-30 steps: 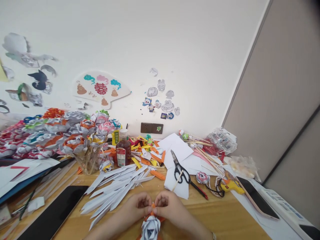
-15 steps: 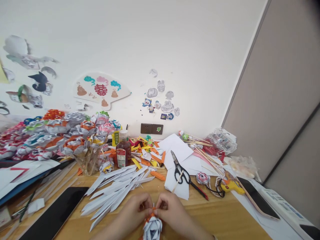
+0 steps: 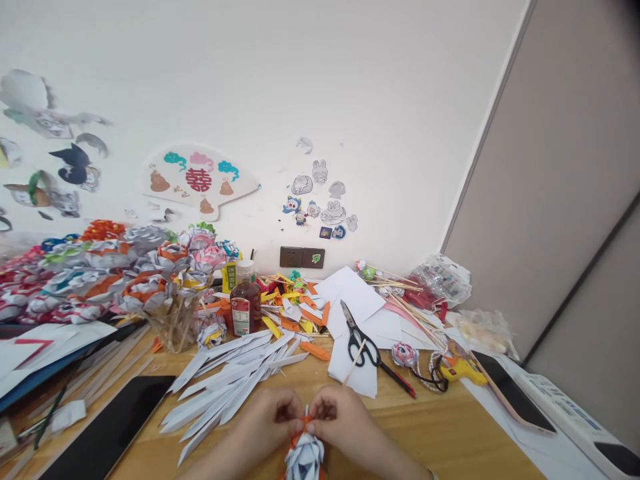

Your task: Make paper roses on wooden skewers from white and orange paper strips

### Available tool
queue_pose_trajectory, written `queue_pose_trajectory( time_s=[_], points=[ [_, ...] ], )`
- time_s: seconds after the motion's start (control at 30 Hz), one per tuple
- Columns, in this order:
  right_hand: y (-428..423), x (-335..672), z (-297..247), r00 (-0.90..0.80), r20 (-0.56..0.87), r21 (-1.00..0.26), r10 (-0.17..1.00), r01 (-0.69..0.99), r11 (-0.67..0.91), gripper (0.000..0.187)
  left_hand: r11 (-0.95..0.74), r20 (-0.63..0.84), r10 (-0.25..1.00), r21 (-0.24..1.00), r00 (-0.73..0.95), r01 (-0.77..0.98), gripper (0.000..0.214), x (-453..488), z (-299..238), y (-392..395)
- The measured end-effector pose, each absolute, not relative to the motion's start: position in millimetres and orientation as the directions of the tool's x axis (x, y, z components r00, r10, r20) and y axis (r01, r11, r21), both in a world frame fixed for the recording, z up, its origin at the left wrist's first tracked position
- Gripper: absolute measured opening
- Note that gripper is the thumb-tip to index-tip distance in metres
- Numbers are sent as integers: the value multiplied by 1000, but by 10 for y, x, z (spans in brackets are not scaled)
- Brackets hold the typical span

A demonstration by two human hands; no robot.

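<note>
Both of my hands meet at the bottom middle of the head view over a wooden table (image 3: 450, 433). My left hand (image 3: 263, 427) and my right hand (image 3: 345, 423) have their fingers pinched together on the orange top of a paper flower (image 3: 304, 459). The flower is white and grey with orange paper at its base, and its lower part is cut off by the frame edge. Just beyond my fingers lies a fan of folded white paper strips (image 3: 235, 383).
Scissors (image 3: 361, 340) lie on white sheets. A yellow glue gun (image 3: 460, 370), skewers (image 3: 415, 310) and a phone (image 3: 513, 397) are at the right. A brown bottle (image 3: 246, 308), a glass (image 3: 173, 327) of paper flowers and a dark tablet (image 3: 113, 427) are at the left.
My hands and the paper flower have shifted slightly lower in view, still pinched on the flower's orange top. Nothing else on the table has moved.
</note>
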State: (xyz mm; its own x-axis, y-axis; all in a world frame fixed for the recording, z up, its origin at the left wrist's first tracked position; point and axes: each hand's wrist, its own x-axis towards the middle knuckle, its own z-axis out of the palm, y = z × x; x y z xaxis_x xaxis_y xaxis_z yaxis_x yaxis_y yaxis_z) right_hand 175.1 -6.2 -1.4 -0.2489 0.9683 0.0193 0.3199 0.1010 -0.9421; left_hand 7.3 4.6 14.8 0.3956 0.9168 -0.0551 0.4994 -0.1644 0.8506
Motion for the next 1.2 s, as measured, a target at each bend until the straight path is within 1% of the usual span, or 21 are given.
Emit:
queue_pose_trajectory(
  time_s=[0.13,0.3,0.33,0.43,0.5,0.57,0.67,0.8,1.0,1.1,1.2],
  points=[
    [-89,1751,35,-235,36,-923,971,364,122,14,-185,-32,930,818,365,544,6,96,229,-16],
    [-121,1744,87,-265,99,-876,959,435,211,16,-202,-9,938,798,347,567,7,109,274,-55],
    [-128,1747,99,-274,108,-861,956,454,227,17,-196,-12,936,811,351,550,8,102,272,-51],
    [-148,1768,143,-306,156,-821,939,489,296,18,-140,-53,904,901,424,410,9,52,259,0],
    [-155,1791,166,-329,208,-811,921,469,351,18,-57,-92,865,958,493,280,20,-2,249,54],
    [-152,1814,172,-345,261,-810,902,429,399,16,63,-135,830,987,541,150,37,-55,235,104],
    [-136,1831,155,-365,343,-799,866,370,473,13,183,-169,784,982,598,38,40,-97,199,133],
    [-122,1824,131,-388,402,-782,829,326,532,10,212,-187,773,977,607,31,42,-71,148,96],
    [-84,1836,60,-383,395,-776,835,348,527,4,236,-169,773,971,612,-30,46,-5,118,67],
    [-49,1850,6,-407,457,-728,791,339,596,4,163,-117,802,986,586,-26,48,20,136,69],
    [-49,1860,9,-460,508,-632,728,376,678,3,113,-114,823,993,557,37,52,46,168,54]
  ],
)
